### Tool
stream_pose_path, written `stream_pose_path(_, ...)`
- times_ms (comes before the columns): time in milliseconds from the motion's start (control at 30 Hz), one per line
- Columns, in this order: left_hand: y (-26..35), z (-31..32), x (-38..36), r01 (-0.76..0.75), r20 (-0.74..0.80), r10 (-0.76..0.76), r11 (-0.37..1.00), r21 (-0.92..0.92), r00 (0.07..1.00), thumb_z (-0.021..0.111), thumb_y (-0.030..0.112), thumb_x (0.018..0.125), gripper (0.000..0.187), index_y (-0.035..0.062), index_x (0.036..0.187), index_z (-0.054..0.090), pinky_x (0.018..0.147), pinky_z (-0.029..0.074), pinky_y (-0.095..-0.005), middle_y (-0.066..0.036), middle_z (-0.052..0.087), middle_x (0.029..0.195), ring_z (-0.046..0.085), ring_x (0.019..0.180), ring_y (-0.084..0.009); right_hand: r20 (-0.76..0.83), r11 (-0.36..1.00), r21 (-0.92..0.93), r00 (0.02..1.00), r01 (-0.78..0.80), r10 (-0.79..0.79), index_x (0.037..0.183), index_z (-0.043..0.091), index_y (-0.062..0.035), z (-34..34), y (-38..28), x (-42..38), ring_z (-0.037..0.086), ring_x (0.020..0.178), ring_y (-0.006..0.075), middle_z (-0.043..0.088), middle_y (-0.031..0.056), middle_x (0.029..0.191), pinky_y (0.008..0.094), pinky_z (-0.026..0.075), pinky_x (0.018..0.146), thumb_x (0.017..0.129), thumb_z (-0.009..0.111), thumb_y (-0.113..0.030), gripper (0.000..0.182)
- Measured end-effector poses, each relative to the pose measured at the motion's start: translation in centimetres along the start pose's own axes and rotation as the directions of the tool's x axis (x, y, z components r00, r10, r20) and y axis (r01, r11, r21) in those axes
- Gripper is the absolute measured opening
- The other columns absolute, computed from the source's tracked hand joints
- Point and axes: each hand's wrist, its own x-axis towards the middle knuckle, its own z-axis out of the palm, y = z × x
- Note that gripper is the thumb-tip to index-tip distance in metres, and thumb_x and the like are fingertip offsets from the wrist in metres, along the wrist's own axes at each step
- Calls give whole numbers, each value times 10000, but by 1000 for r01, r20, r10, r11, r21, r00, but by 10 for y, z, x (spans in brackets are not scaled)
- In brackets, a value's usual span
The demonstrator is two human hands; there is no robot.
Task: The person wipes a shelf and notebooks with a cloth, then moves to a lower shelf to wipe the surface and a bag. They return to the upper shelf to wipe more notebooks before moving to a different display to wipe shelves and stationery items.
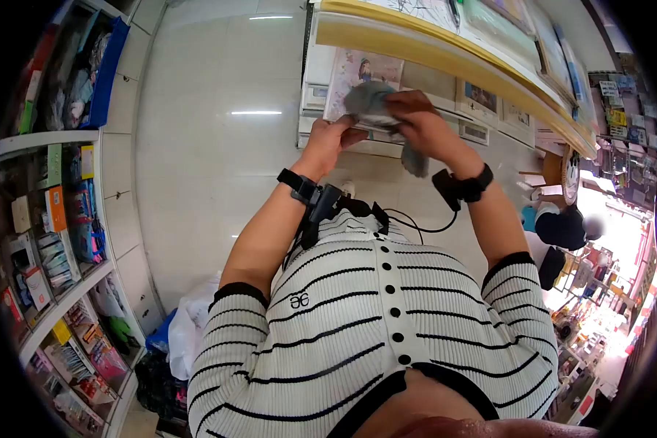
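My right hand [421, 125] is closed on a grey cloth [369, 100], which is bunched up in front of it; a loose end of the cloth hangs below the hand. My left hand [330, 142] is at the near edge of the shelf, its thumb and fingers closed on the edge of a thin flat item whose details are blurred. Just beyond the hands, a pink picture with a small cartoon figure [365, 71] lies on the lower shelf. The cloth covers part of the view between the hands.
A yellow-edged upper shelf [445, 55] juts out above the lower one. Framed pictures [480, 98] stand to the right. Stocked shelves [66, 285] and a blue bin [108, 80] line the left. White bags [193, 321] lie on the floor. Another person [560, 226] is at the right.
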Motion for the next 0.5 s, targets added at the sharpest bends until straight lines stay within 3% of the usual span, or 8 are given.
stream_pose_path(33, 4, 5, -4, 41, -4, -41, 998, 45, 999, 620, 97, 853, 341, -114, 1096, 506, 770, 582, -363, -180, 602, 1025, 662, 848, -291, -36, 995, 65, 997, -73, 75, 1186, 571, -41, -7, 5, -12, 490, 1143, 368, 564, 174, 1202, 402, 412, 976, 822, 606, -75, 367)
stream_pose_path(100, 17, 4, -1, 56, 1, -57, 994, 88, 998, 632, 98, 849, 307, -104, 1060, 536, 769, 583, -357, -176, 600, 1022, 662, 841, -283, -153, 870, 257, 871, -421, 467, 1222, 548, -24, -21, 6, -14, 501, 1142, 374, 523, 215, 1258, 408, 406, 968, 852, 603, -99, 381)
stream_pose_path(167, 17, 3, 0, 74, 34, -77, 994, 81, 996, 630, 102, 851, 309, -111, 1058, 542, 789, 577, -354, -169, 595, 1032, 656, 853, -275, -455, 805, -117, 752, -581, 477, 1229, 542, -17, -33, 37, -20, 502, 1154, 368, 532, 216, 1261, 406, 390, 977, 903, 564, -212, 380)
stream_pose_path(267, 12, -1, -8, -13, 49, 10, 998, 62, 999, 622, 106, 857, 341, -110, 1104, 526, 823, 565, -358, -158, 595, 1062, 646, 895, -267, -474, 799, -63, 722, -598, 504, 1267, 513, -19, -35, 109, -23, 475, 1198, 367, 526, 220, 1279, 409, 370, 991, 921, 526, -321, 460)
stream_pose_path(333, 13, -8, -23, -35, 42, 32, 997, 68, 999, 618, 112, 865, 348, -69, 1146, 520, 848, 549, -372, -135, 597, 1081, 629, 940, -252, -530, 762, -428, 818, -485, 223, 1287, 500, -30, -25, 141, -16, 462, 1211, 376, 527, 221, 1276, 405, 354, 1004, 906, 544, -363, 508)
stream_pose_path(367, 14, -12, -32, -57, 55, 53, 996, 75, 997, 614, 118, 873, 361, -29, 1188, 514, 873, 532, -386, -112, 599, 1100, 612, 985, -237, -522, 759, -450, 828, -471, 204, 1287, 500, -30, -26, 142, -11, 462, 1211, 376, 527, 221, 1276, 405, 354, 1004, 906, 544, -363, 508)
stream_pose_path(433, 21, -26, -55, -78, 27, 76, 994, 74, 997, 616, 130, 878, 397, -27, 1222, 495, 862, 530, -386, -115, 596, 1130, 607, 998, -226, -362, 852, -113, 819, -511, 444, 1295, 493, -29, -21, 96, 14, 437, 1241, 371, 505, 213, 1304, 396, 337, 1034, 877, 589, -373, 550)
stream_pose_path(500, 22, -52, -76, -112, -36, 116, 989, 94, 993, 613, 130, 882, 413, -23, 1243, 482, 862, 524, -394, -116, 597, 1143, 607, 1009, -225, -338, 849, -170, 839, -501, 427, 1299, 486, -28, 1, 107, 13, 424, 1255, 365, 487, 210, 1320, 390, 327, 1046, 873, 603, -360, 553)
